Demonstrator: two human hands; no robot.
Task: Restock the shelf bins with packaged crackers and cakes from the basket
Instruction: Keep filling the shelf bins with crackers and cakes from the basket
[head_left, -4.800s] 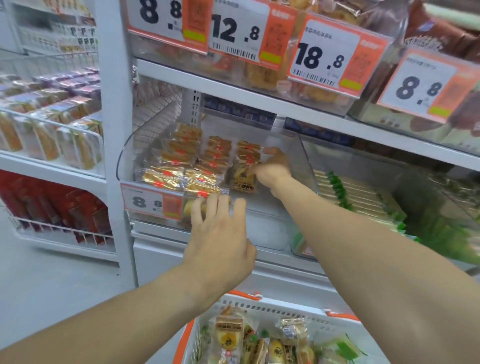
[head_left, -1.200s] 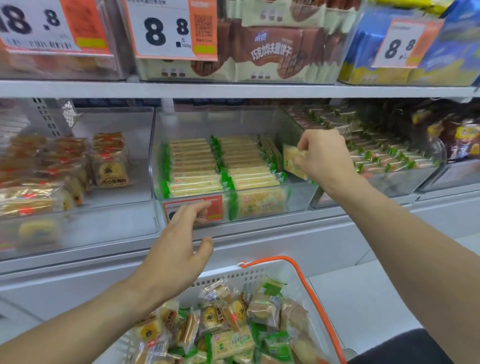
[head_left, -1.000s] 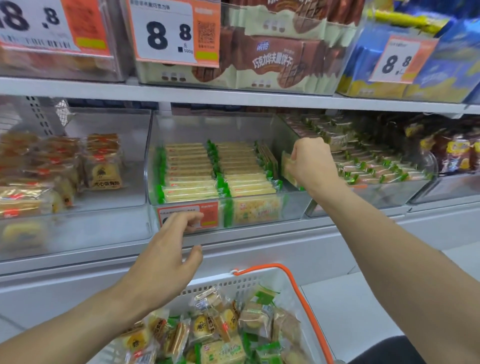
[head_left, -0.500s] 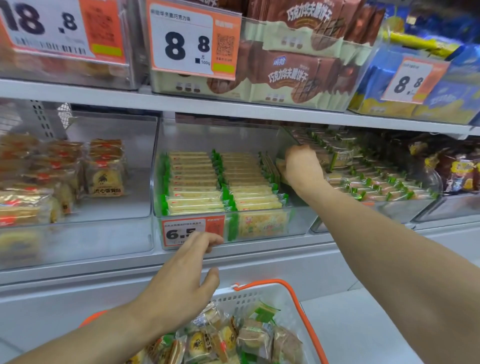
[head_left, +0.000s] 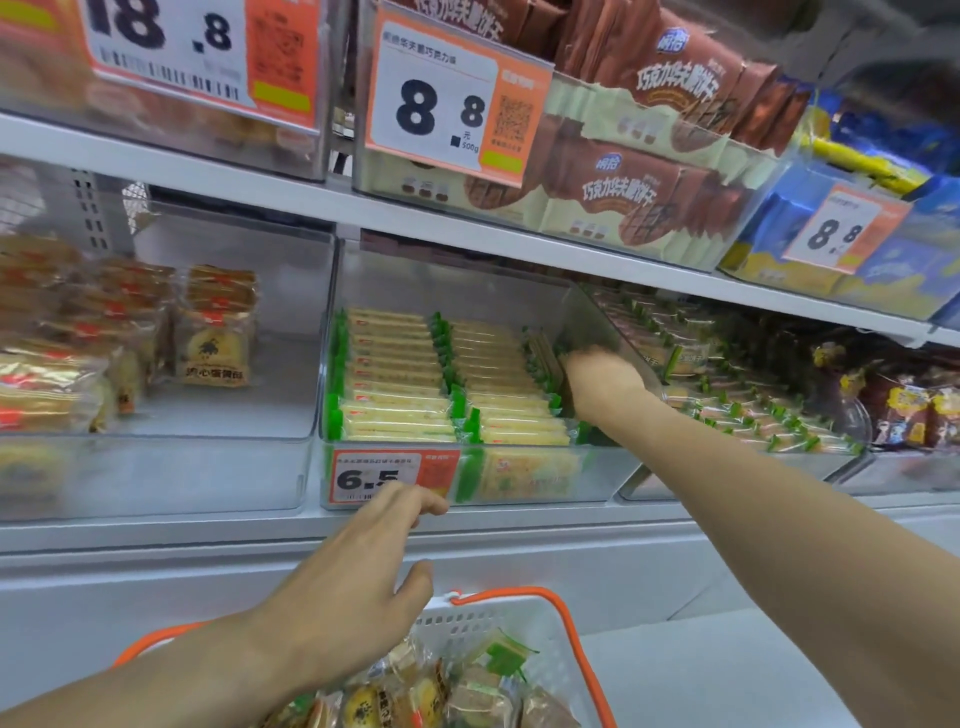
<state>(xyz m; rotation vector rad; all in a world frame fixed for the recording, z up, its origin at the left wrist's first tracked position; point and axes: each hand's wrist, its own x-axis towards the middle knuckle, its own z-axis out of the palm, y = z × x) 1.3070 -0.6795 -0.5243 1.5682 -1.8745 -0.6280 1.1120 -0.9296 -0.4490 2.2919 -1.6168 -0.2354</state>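
crackers (head_left: 400, 382), flat glossy packets, clear bin (head_left: 540, 470)

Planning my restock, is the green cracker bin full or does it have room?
Room: the bin's right side is bare beyond two packed rows.

Green-edged yellow cracker packs (head_left: 400, 387) stand in rows inside clear bin (head_left: 597, 475).

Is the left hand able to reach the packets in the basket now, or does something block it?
Probably yes. The left hand hovers open just above the basket, whose top is uncovered, and nothing lies between it and the packets.
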